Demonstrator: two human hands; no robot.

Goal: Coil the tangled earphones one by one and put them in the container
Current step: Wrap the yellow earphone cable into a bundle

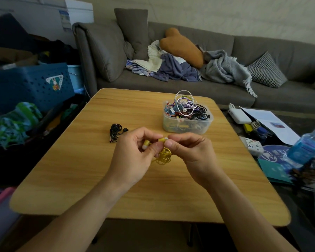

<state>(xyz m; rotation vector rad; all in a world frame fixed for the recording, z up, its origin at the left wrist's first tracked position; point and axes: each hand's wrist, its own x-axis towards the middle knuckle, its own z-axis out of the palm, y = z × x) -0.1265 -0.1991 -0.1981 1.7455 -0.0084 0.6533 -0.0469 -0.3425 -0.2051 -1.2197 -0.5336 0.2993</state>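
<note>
Both hands pinching yellow earphones, cord bunched in tangled loops

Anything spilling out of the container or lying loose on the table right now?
Yes. A white cable loop sticks up above the rim of the overfull container. A black earphone bundle lies loose on the table, left of both hands.

Grey sofa behind the wooden worktop, heaped with blankets and an orange cushion. Blue basket at left. Water bottle and papers at right.
</note>
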